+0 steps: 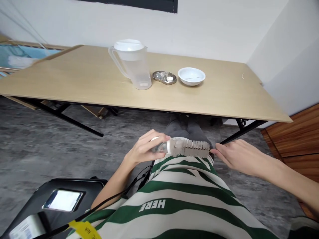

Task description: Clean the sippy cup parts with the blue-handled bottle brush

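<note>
My left hand (147,147) is wrapped round a small clear bottle (163,147) with a white collar, held sideways above my lap. A bottle brush (191,148) with pale grey bristles extends to the right from the bottle's mouth. Whether its tip is inside the bottle or just against the opening, I cannot tell. Pinched at its right end, the brush is in the fingers of my right hand (231,152). Most of its handle is hidden by that hand.
On the wooden table (87,76) ahead stand a lidded plastic pitcher (137,68), a metal kidney dish (157,79) with small items, and a white bowl (191,80) with a thin stick. A phone (63,200) lies on a black chair (72,183) at lower left, near a black cable (112,196).
</note>
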